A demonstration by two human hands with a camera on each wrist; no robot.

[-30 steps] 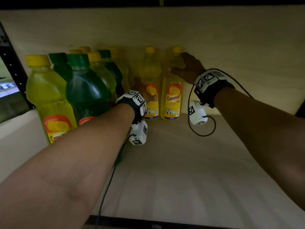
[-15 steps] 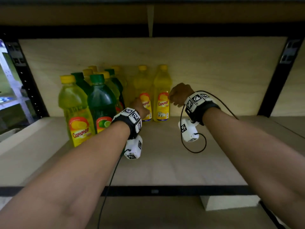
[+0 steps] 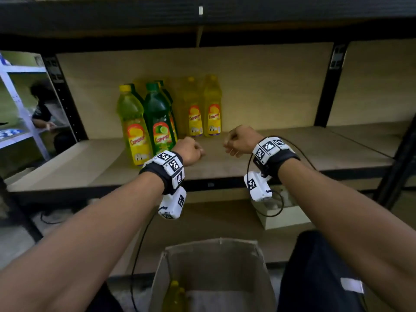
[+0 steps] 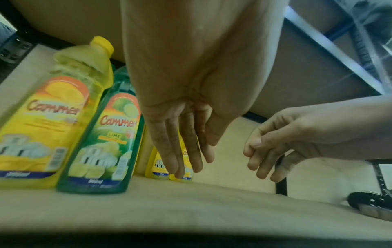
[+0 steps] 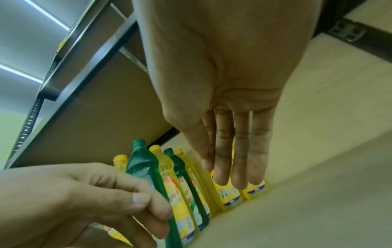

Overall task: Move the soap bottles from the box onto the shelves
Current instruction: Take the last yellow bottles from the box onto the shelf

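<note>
Several yellow and green soap bottles stand on the wooden shelf (image 3: 292,158). A yellow bottle (image 3: 133,129) and a green bottle (image 3: 160,122) are at the front, and two yellow bottles (image 3: 195,113) (image 3: 212,109) stand by the back panel. My left hand (image 3: 191,150) hovers over the shelf's front part, empty, with relaxed fingers (image 4: 186,151). My right hand (image 3: 239,140) hangs beside it, also empty, its fingers (image 5: 237,159) straight. Below, an open cardboard box (image 3: 213,260) holds a yellow bottle (image 3: 174,296).
Black uprights (image 3: 326,86) and a black beam (image 3: 202,23) frame the shelf bay. Bare board lies to the right of the bottles. A white block (image 3: 286,218) sits on the lower level. Another person (image 3: 42,109) sits behind the rack at far left.
Both hands have let go of the two back yellow bottles and drawn back toward the shelf's front edge. The view has pulled away, and the box now shows below.
</note>
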